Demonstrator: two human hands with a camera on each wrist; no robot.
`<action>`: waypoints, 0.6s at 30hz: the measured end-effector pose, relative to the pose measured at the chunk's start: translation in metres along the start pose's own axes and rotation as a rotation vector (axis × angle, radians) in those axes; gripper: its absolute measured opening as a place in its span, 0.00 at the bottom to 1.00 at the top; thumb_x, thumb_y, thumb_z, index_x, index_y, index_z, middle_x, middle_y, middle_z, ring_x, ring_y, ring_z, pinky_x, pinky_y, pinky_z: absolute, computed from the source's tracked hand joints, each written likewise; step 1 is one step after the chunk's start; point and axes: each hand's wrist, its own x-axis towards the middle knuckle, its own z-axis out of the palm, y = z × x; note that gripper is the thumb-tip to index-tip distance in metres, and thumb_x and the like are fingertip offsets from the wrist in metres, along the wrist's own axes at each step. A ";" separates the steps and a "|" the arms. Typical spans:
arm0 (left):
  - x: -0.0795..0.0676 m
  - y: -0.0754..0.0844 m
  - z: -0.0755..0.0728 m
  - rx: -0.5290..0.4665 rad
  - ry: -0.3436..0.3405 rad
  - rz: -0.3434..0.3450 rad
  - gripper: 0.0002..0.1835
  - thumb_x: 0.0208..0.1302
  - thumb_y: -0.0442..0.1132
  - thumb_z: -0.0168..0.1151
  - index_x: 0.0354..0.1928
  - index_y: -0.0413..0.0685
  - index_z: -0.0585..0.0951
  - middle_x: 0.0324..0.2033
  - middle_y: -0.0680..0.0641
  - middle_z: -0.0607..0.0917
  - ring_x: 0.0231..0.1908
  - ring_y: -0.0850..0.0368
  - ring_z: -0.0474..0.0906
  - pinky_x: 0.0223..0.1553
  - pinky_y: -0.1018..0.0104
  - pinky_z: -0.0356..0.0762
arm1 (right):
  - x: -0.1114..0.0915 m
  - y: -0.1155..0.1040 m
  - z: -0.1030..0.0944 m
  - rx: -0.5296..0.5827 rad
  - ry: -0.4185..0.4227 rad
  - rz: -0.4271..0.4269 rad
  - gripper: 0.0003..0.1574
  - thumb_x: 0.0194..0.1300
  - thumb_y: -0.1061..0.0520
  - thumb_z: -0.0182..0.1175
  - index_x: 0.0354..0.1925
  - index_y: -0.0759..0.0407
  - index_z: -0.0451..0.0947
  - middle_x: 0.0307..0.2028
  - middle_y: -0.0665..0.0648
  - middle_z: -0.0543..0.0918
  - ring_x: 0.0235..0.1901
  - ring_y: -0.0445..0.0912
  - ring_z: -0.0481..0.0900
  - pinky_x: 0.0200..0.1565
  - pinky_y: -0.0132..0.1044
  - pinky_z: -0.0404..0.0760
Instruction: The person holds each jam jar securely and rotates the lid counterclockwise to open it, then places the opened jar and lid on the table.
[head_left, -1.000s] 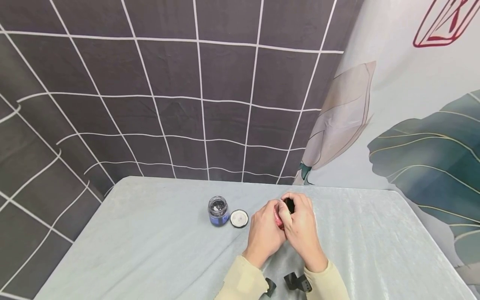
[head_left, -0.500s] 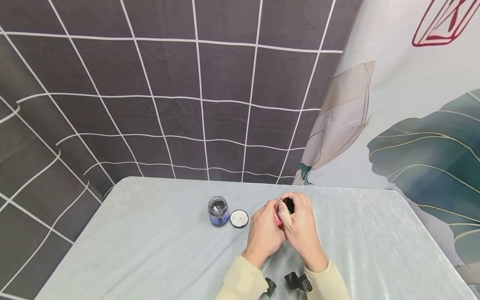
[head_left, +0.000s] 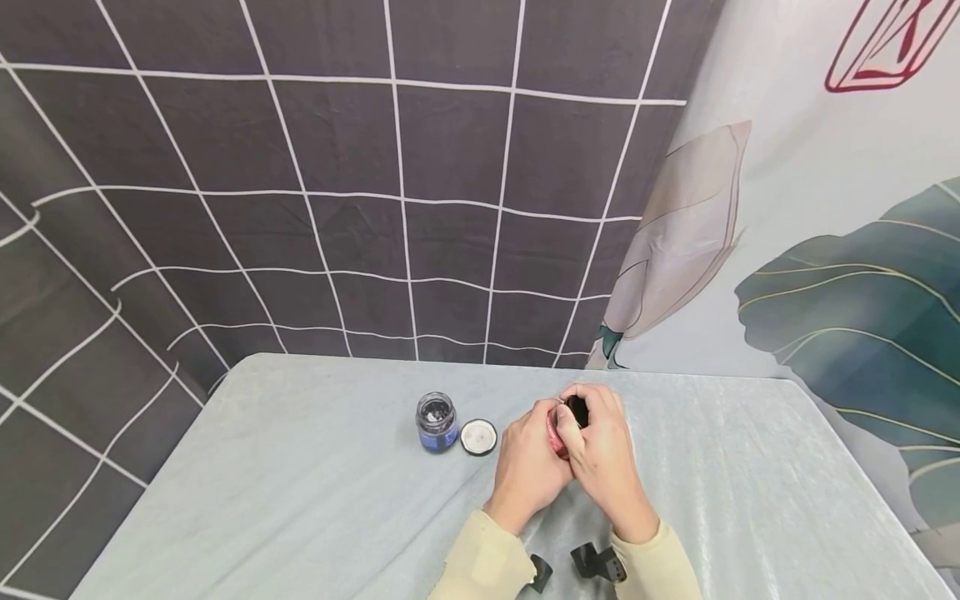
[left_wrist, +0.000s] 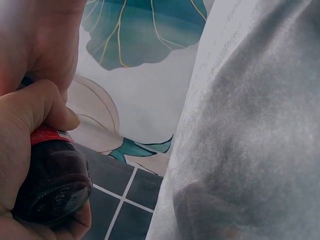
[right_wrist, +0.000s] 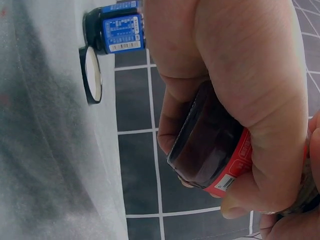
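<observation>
Head view: holds a red-labelled jar (head_left: pixel 554 433) between left hand (head_left: pixel 528 462) and right hand (head_left: pixel 602 454), apparently raised off the desk (head_left: pixel 285 475). Wraps left fingers snugly about the body and curls right fingers and thumb over the black end (head_left: pixel 577 408), seemingly the lid; leaves no visible gap in either grip. Tilts the dark glass base (right_wrist: pixel 207 135) out beyond the left palm. Probably steadies with the left and grips the top with the right, hence the hands pressed together.

Shows, left of the hands, an open blue-labelled jar (head_left: pixel 437 423) standing upright, with a loose lid (head_left: pixel 478 437) just beside it, pale inner face up, likely to spare that side the contact. Lies pale blue-grey and softly creased beneath them all. Backs onto a dark, white-gridded wall covering (head_left: pixel 337 142) and, at right, a leaf-printed hanging (head_left: pixel 870 333).
</observation>
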 end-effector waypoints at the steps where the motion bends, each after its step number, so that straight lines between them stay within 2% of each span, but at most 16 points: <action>1: 0.000 0.000 0.000 -0.001 -0.001 -0.002 0.28 0.41 0.41 0.78 0.48 0.49 0.81 0.34 0.51 0.86 0.33 0.55 0.84 0.35 0.66 0.80 | 0.000 0.000 0.000 0.000 -0.001 -0.002 0.06 0.62 0.63 0.60 0.39 0.63 0.78 0.40 0.62 0.79 0.45 0.54 0.73 0.45 0.43 0.66; 18: 0.001 -0.002 -0.001 -0.010 -0.017 0.008 0.28 0.42 0.42 0.78 0.49 0.49 0.81 0.35 0.51 0.87 0.33 0.55 0.84 0.36 0.66 0.80 | 0.000 0.001 0.000 -0.002 -0.008 -0.023 0.07 0.62 0.63 0.61 0.40 0.63 0.78 0.40 0.62 0.79 0.45 0.55 0.73 0.47 0.43 0.67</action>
